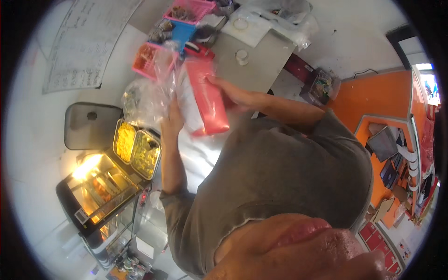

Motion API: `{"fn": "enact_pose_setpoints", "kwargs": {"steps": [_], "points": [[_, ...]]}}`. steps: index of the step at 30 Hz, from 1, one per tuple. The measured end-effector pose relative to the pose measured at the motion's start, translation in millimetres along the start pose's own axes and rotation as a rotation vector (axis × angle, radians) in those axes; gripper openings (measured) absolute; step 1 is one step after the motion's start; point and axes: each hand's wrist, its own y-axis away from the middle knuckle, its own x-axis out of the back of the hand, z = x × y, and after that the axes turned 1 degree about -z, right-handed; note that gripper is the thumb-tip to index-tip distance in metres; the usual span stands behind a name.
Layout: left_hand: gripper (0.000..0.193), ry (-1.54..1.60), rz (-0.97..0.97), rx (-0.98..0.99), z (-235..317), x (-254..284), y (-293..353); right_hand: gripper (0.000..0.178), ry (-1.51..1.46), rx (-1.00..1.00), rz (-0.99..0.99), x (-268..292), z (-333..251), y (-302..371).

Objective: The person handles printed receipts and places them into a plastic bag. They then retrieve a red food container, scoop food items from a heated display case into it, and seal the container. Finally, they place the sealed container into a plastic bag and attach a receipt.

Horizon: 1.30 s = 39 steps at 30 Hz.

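A red and white packet (205, 100), block-shaped with a glossy wrap, is held up in front of my chest. My right hand (231, 94) grips its right side, with fingers reaching onto the red face. On the other side, my left hand (172, 116) is closed at the edge of a crumpled clear plastic bag (147, 100), close against the packet's white side. Its fingertips are partly hidden by the plastic, and whether they also press on the packet is unclear.
Beyond the hands is a grey table (261, 60) with a small round container (241, 57), pink baskets (190, 10) and a blue tray (183, 32). To the left are metal pans of yellow food (125, 141) and a lit glass food warmer (100, 189). An orange counter (373, 95) is at right.
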Motion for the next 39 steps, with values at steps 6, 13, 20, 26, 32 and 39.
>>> {"fn": "enact_pose_setpoints", "kwargs": {"steps": [6,13,20,26,32,39], "points": [[0.052,0.321,-0.08,0.481,-32.7,-38.4,47.7,0.035,0.422,-0.105,0.209,218.3,18.6,-92.1],[0.091,0.481,0.544,1.238,-24.7,-201.8,77.0,0.027,1.463,-0.132,1.019,553.0,-16.2,-153.2],[0.094,0.62,0.864,1.456,39.4,-202.7,13.6,0.025,1.446,-0.07,0.779,621.9,-4.9,-165.7],[0.062,0.967,1.167,0.916,75.1,-225.2,-40.9,0.03,1.525,0.157,0.63,586.5,-4.8,-188.0],[0.058,0.761,0.646,0.588,176.7,-208.1,-166.1,0.026,1.6,0.417,0.68,494.2,-82.7,-179.2],[0.038,0.778,0.127,0.034,248.5,-175.8,-257.4,0.025,0.34,0.766,0.505,382.3,-181.1,-158.3]]}}
